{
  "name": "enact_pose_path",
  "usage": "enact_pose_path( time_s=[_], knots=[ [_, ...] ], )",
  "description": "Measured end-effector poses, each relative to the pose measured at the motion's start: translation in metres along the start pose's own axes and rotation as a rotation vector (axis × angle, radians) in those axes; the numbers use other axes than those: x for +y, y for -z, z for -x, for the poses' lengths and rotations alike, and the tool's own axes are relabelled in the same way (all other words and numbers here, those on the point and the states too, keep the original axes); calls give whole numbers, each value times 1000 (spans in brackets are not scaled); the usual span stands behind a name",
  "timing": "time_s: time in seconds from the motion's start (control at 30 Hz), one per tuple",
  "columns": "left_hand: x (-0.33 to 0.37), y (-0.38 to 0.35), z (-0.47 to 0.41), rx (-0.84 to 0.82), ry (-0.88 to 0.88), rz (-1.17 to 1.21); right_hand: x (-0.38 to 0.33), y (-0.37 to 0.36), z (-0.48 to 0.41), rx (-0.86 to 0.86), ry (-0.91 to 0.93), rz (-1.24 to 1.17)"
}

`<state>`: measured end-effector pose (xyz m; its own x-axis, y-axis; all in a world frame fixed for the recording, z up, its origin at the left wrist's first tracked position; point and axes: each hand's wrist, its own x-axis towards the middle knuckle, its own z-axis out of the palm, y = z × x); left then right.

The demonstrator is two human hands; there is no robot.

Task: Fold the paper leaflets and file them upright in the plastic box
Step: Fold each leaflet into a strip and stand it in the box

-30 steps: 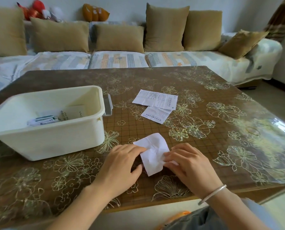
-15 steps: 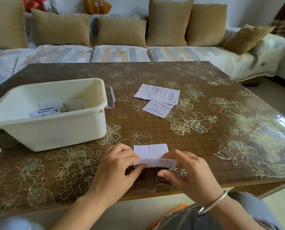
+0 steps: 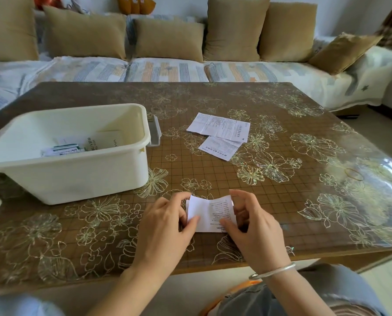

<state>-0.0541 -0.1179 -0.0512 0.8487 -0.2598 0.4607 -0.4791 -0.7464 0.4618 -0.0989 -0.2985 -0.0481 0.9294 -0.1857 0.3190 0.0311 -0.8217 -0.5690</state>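
Hands at work on a paper leaflet (image 3: 209,213), held low over the near part of the table (image 3: 304,201); whether it touches the surface cannot be told. Its left edge is pinched by the left hand (image 3: 165,226), thumb on top and fingers curled behind. Its right edge is gripped in the same way by the right hand (image 3: 252,222), on whose wrist a bracelet (image 3: 272,271) is worn. The sheet is seen partly folded, its long axis running left to right between the hands, with print showing on the right half. The plastic box (image 3: 76,176) stands to the left and a little farther out, so the left hand is judged the nearer one for filing. A stretch of patterned tabletop lies between that hand and the box wall. Papers (image 3: 62,150) are seen inside the box, lying low rather than plainly upright. A larger leaflet (image 3: 220,126) and a smaller leaflet (image 3: 220,148) lie flat, touching, beyond the hands and right of the box. The table's front edge runs close beneath the wrists, so little room is judged to remain toward the person.
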Motion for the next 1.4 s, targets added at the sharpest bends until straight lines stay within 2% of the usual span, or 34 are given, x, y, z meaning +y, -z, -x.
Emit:
enact_pose_path(
  time_s=[0.23,0.3,0.37,0.43,0.53,0.67,0.83,0.97,1.1,1.23,1.4],
  knots=[
    [0,0,2,7,-1,-90,-1,0,1,-17,21,49],
    [1,2,-1,-9,-58,-136,-2,0,1,16,46,82],
    [0,1,-4,-52,-182,-170,-4,4,0,48,130,142],
    [-4,1,-8,-96,-290,-162,-4,6,-1,54,320,253],
    [-11,2,-11,-114,-342,-90,4,9,-4,-17,519,258],
    [-16,3,-10,-134,-303,39,13,15,-10,-83,592,238],
    [-18,5,-9,-147,-335,18,14,17,-14,-80,655,270],
    [-18,7,-11,-109,-458,-79,9,16,-13,-45,662,294],
    [-17,7,-13,-84,-510,-107,1,15,-14,0,575,288],
    [-16,11,-7,-52,-412,-54,-5,13,-9,31,467,172],
    [-17,21,12,-80,-266,33,-9,15,7,-29,328,-34]
  ],
)
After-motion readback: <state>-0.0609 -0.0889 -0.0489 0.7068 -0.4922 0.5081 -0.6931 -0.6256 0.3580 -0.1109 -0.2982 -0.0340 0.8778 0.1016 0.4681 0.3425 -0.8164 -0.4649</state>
